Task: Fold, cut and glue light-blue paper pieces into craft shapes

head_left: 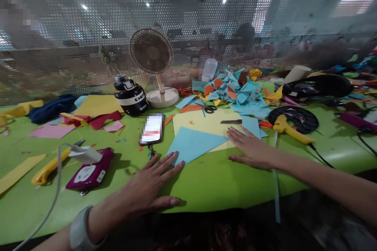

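A light blue paper triangle (196, 143) lies partly on a pale yellow sheet (203, 119) on the green table. My left hand (153, 182) is flat, fingers spread, with its fingertips at the triangle's lower left corner. At the triangle's right tip rests my right hand (250, 147), fingers stretched out over the yellow sheet's edge. Neither hand grips anything. Just beyond the right fingertips are a box cutter (231, 122) and a smaller piece of blue paper (251, 126). A phone (152, 128) with a lit screen lies beyond my left hand.
Right of my right hand are a yellow glue gun (290, 131) and a round black tray (306, 119). A heap of folded blue paper (240, 90) lies behind. A fan (161, 96), a black bottle (129, 98) and a purple power strip (91, 170) stand leftward.
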Demonstrator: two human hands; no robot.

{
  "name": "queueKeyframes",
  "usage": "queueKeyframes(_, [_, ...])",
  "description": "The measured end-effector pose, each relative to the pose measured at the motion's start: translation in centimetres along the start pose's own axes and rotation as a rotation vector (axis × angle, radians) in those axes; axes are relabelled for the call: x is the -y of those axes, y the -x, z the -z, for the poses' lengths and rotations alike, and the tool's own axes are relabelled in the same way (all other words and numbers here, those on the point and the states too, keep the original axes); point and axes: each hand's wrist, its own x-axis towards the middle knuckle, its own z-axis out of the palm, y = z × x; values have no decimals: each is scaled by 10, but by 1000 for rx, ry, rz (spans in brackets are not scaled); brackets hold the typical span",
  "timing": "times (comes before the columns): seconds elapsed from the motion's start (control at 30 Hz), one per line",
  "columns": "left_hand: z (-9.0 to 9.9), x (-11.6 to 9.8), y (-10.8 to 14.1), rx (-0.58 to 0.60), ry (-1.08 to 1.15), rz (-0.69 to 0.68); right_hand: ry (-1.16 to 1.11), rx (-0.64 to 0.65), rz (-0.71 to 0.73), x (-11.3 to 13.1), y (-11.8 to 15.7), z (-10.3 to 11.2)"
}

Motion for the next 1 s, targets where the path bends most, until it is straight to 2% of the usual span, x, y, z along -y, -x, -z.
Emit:
queueKeyframes(0.13, [0, -1, 0, -19, 20, 11, 12, -75, 44, 27, -10, 13])
queueKeyframes(0.27, [1, -1, 0, -23, 21, 7, -66, 25, 257, 71, -24, 21])
queueKeyframes(0.37, [-1, 1, 1, -59, 1, -15, -144, 71, 331, 86, -31, 18])
queueKeyframes(0.5, [-6, 5, 2, -100, -39, -38, -213, 116, 290, 75, -26, 12])
queueKeyframes(0.63, [-8, 7, 2, -115, -51, -46, -232, 118, 193, 48, -8, 12])
queueKeyframes(0.77, [-7, 7, 2, -88, -35, -33, -138, 105, 40, 19, 10, 13])
queueKeyframes(0.9, [-3, 8, 3, -28, -39, -17, -52, 10, -82, 7, 13, 19])
queueKeyframes(1.0, [5, 6, -2, -67, -28, -12, -54, -100, -132, 10, -1, 26])
